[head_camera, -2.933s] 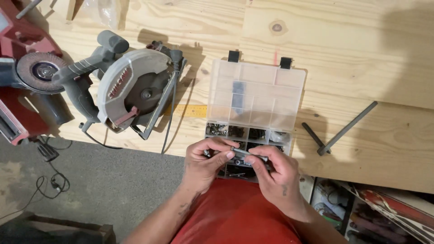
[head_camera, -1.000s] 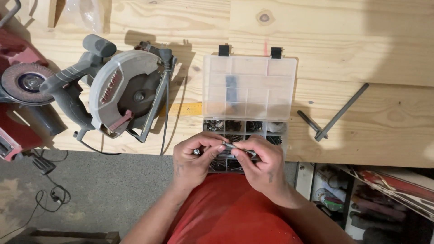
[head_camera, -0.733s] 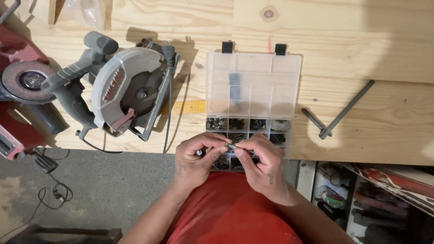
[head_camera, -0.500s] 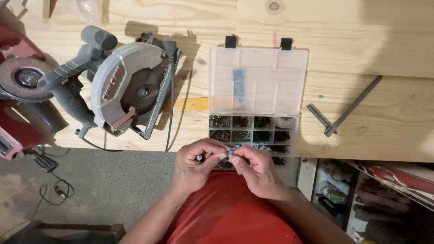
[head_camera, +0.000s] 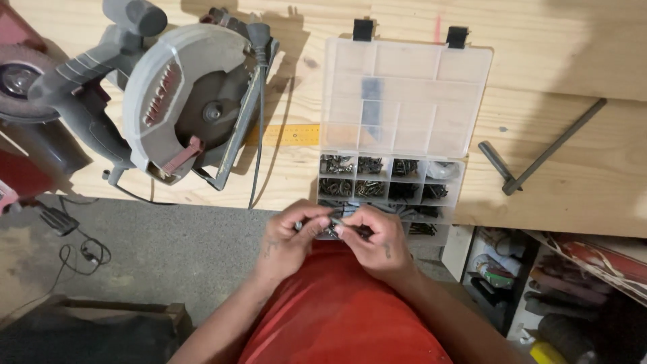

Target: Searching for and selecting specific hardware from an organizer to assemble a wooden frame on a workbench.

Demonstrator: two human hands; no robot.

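Screws point(head_camera: 331, 219) pinched between both hands at organizer box's point(head_camera: 397, 101) near edge.

Head camera looks straight down, close above the workbench point(head_camera: 573, 40)

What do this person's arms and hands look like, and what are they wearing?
Both forearms are bare, with no sleeves, gloves, watch or rings in view. The left hand has a small dark mark, perhaps a tattoo, on its back; the right hand has a similar small mark. A red garment covers the torso below them.
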